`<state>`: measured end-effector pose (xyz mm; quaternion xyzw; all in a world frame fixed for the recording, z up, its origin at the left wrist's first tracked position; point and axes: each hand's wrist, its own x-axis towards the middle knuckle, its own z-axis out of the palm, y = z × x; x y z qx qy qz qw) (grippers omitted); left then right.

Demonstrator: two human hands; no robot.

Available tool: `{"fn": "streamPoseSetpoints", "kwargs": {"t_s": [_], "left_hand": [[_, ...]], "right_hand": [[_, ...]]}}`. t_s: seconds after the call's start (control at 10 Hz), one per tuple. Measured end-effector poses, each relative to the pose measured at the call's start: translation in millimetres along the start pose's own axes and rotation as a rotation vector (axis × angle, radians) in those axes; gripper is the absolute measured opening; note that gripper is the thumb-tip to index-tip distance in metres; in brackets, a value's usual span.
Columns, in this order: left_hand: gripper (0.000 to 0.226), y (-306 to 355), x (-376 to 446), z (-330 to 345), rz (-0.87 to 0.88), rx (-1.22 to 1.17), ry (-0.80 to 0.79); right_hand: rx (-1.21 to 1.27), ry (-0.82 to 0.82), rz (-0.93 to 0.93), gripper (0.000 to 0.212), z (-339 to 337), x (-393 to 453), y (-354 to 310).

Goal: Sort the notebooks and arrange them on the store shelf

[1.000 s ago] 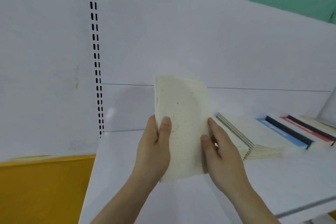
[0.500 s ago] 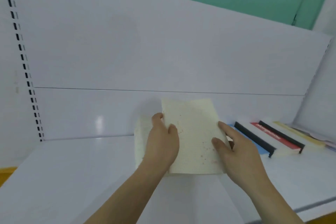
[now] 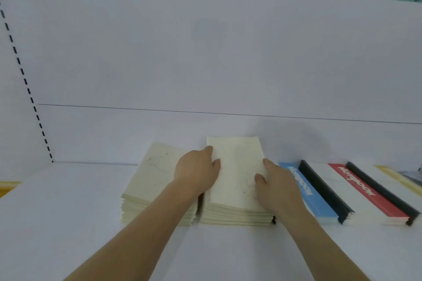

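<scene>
Notebook (image 3: 237, 173) gripped at its sides by left hand (image 3: 197, 172) and right hand (image 3: 277, 186), settling on cream stack (image 3: 235, 215); shelf (image 3: 68, 212) largely unfilled.

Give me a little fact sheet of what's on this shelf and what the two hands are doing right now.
Surface: white shelf
Left pile: cream notebooks, stacked flat
Middle pile: cream notebooks, stacked flat, close beside the left pile
Left hand: on the middle pile's left edge, thumb on top
Right hand: on the middle pile's right edge, thumb on top
To the right: blue notebook, red notebook, both with black spines
Far right: yellowish item, cut off by the frame
</scene>
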<state>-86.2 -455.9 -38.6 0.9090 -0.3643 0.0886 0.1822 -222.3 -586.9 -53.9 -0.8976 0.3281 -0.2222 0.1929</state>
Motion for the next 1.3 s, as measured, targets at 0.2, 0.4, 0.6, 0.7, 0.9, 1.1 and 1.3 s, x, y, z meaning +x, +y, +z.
{"fn": "streamPoseSetpoints", "kwargs": {"t_s": [0.2, 0.4, 0.6, 0.7, 0.9, 1.1, 1.3], "left_hand": [[0.053, -7, -21, -8, 0.019, -0.010, -0.108], [0.102, -11, -47, -22, 0.247, 0.232, -0.303], [0.069, -14, -45, -25, 0.241, 0.160, -0.299], [0.060, -11, -46, -25, 0.231, 0.191, -0.293], [0.055, -8, -47, -25, 0.258, 0.194, -0.309], [0.065, -7, -51, -20, 0.246, 0.227, -0.273], [0.104, -11, -58, -15, 0.233, 0.162, -0.121]], "right_hand": [[-0.013, -0.053, -0.010, 0.030, 9, -3, 14], [-0.024, -0.181, -0.069, 0.050, -3, -14, 14], [-0.131, -0.477, -0.172, 0.103, -29, -16, 27], [-0.111, -0.456, -0.190, 0.090, -28, -13, 23], [0.002, -0.464, -0.144, 0.102, -18, -13, 35], [0.031, -0.457, -0.132, 0.095, -19, -14, 30], [0.012, -0.339, -0.154, 0.095, -27, -29, 32]]}}
